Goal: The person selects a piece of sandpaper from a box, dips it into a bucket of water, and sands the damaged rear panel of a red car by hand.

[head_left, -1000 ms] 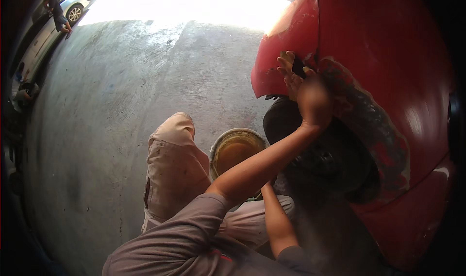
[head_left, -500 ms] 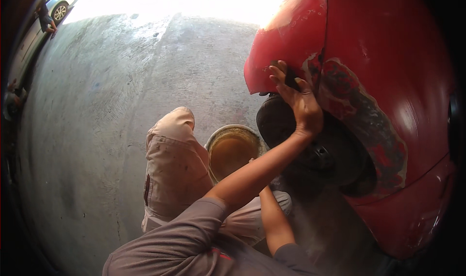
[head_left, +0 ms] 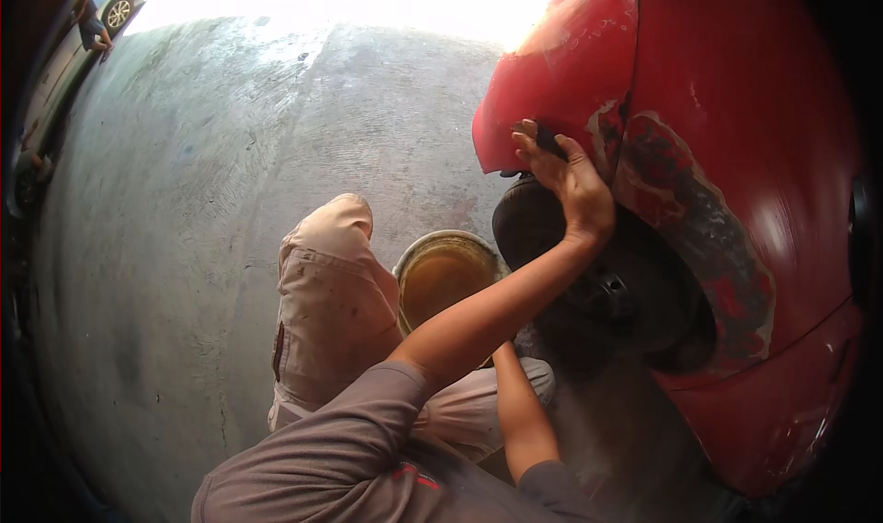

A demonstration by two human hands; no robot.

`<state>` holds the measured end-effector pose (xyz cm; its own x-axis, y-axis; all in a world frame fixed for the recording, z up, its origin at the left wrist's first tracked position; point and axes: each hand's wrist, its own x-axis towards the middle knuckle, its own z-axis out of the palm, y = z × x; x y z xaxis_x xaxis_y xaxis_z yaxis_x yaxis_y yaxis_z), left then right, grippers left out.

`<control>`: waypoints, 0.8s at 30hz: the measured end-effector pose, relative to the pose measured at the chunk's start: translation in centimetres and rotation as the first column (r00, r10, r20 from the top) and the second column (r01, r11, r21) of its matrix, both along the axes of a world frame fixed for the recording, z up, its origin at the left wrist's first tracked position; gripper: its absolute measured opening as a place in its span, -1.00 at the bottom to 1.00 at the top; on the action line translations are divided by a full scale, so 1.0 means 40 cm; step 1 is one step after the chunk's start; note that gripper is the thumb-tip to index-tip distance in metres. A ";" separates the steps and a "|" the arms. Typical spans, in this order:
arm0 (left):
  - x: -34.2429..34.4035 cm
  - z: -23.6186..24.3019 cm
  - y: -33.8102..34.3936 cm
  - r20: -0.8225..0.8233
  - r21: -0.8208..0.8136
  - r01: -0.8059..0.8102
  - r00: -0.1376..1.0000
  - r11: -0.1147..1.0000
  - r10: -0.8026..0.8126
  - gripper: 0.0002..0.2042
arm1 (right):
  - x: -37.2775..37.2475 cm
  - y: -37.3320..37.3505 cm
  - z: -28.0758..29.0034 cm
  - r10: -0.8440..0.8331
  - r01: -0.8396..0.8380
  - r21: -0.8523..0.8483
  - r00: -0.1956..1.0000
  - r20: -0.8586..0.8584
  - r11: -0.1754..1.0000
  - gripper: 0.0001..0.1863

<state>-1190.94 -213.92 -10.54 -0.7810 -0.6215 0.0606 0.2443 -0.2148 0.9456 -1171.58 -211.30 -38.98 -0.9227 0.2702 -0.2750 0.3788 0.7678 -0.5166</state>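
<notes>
My left hand (head_left: 578, 184) reaches across to a red car's body (head_left: 543, 91), beside a panel seam above the wheel. Between its thumb and fingers is a dark, flat piece of sandpaper (head_left: 549, 141), held against the red paint. Right of that seam, a long patch (head_left: 708, 215) shows bare grey and dark layers with pale edges. My right forearm (head_left: 524, 413) rises toward a round bucket (head_left: 425, 240) of brownish liquid between my knees. The left forearm covers my right hand, so its fingers are hidden.
A dark wheel (head_left: 598, 288) sits under the car's arch, close to my left forearm. My bent left knee (head_left: 340, 224) stands left of the bucket. Grey concrete floor (head_left: 184, 247) spreads leftward. Far off at upper left are a person (head_left: 92, 26) and a pale car (head_left: 120, 8).
My left hand stays at the red panel with its fingers pressed slightly flatter. Fingertips of my right hand, seen by the bucket before, are now behind the left forearm. The view has shifted slightly.
</notes>
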 end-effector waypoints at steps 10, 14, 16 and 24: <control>-0.122 -0.311 -0.165 0.141 0.208 0.061 0.986 0.976 -0.092 -0.21 | -0.033 -0.025 0.008 0.106 -0.036 0.236 0.950 -0.292 0.971 -0.22; -0.103 -0.318 -0.122 0.106 0.079 0.058 0.992 0.995 -0.066 -0.23 | -0.048 -0.022 -0.005 0.087 -0.042 0.202 0.973 -0.215 0.978 -0.20; -0.166 -0.326 -0.184 0.151 0.058 0.021 0.988 0.998 -0.030 -0.23 | -0.056 -0.022 -0.014 0.095 -0.027 0.252 0.961 -0.259 0.967 -0.17; -0.142 -0.369 -0.235 0.006 0.147 0.163 0.986 0.975 -0.166 -0.30 | -0.080 -0.027 -0.023 0.059 -0.020 0.219 0.984 -0.171 0.975 -0.15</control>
<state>-1196.62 -223.31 -25.31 -0.8736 -0.4853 -0.0366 0.1768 -0.3865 0.9052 -1174.76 -212.39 -39.90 -0.9624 0.2676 -0.0471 0.2642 0.8810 -0.3924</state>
